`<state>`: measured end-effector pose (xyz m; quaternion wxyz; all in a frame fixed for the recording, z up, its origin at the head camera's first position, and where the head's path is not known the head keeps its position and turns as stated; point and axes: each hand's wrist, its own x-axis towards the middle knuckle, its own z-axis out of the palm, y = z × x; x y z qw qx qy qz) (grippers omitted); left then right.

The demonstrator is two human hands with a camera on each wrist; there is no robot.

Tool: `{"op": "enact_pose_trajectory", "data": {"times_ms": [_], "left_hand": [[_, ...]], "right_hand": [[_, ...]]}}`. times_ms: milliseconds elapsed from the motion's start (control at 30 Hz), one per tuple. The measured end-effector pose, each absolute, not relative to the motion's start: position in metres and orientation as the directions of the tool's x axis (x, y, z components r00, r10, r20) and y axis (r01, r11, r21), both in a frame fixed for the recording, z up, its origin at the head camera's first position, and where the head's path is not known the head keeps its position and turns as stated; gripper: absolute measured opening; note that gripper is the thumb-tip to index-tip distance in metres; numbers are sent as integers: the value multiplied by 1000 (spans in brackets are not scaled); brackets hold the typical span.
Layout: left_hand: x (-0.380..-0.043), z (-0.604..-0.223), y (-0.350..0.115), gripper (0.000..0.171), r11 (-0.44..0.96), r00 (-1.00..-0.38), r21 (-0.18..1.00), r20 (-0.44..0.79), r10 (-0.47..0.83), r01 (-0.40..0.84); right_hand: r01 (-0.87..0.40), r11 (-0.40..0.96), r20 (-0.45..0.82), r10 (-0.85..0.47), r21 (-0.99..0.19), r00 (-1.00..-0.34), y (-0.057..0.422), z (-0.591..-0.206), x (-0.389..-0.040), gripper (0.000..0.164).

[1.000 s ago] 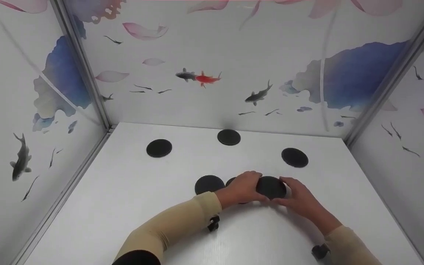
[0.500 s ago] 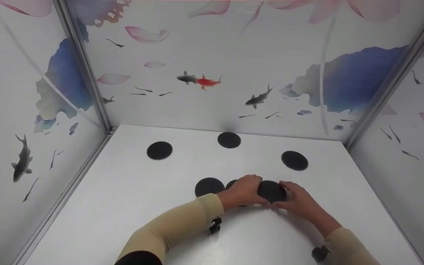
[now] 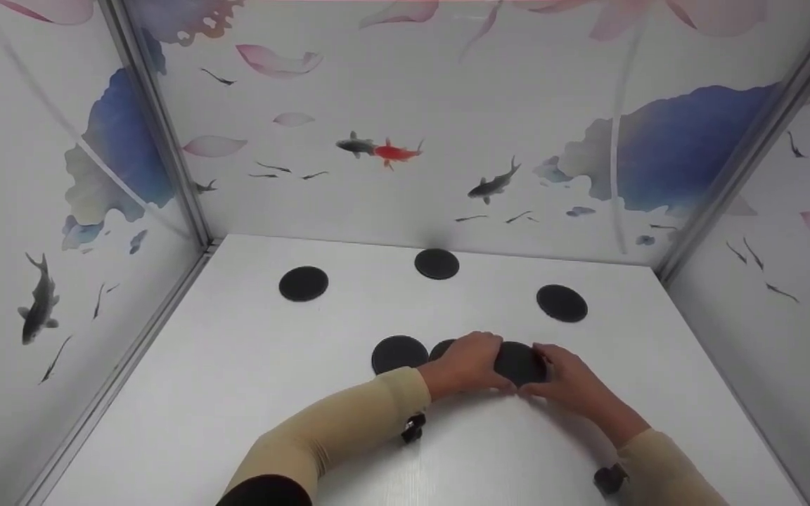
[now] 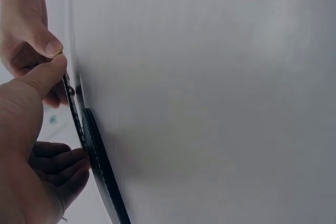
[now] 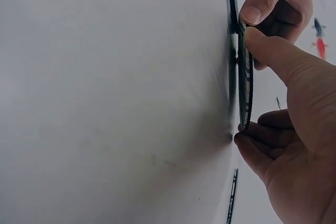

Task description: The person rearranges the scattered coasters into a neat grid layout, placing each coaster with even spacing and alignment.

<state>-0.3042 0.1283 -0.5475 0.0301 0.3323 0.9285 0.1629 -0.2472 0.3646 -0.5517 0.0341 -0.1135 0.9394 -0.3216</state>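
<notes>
Between my two hands is a round black disc that looks like a coaster (image 3: pixel 519 363). My left hand (image 3: pixel 465 362) pinches its left edge and my right hand (image 3: pixel 574 383) its right edge, the thumbs meeting at the near side. In the right wrist view the held coaster (image 5: pixel 245 77) is seen edge-on, slightly above the white table. A second coaster (image 3: pixel 441 349) lies mostly hidden under my left hand. Left of it, touching or nearly touching, lies a third coaster (image 3: pixel 399 355), partly covered by my left wrist.
Farther back on the white table (image 3: pixel 257 365) lie three more black coasters: one at left (image 3: pixel 304 284), one by the back wall (image 3: pixel 436 263) and one at right (image 3: pixel 562 303). Printed panels with metal corner posts (image 3: pixel 159 126) enclose the table at the back and both sides.
Both hands keep hold of the same coaster, which has shifted very slightly toward me. The other coasters lie where they were.
</notes>
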Motion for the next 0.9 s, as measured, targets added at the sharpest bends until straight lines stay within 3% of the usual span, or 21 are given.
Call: {"op": "enact_pose_trajectory", "data": {"times_ms": [467, 900], "left_hand": [[-301, -547, 133, 78, 733, -756, 205, 64, 651, 649], [-302, -551, 134, 79, 740, -769, 244, 47, 637, 627]], "right_hand": [[-226, 807, 23, -256, -546, -967, 358, -551, -249, 89], [-228, 805, 28, -255, -548, -967, 356, -553, -251, 79]]}}
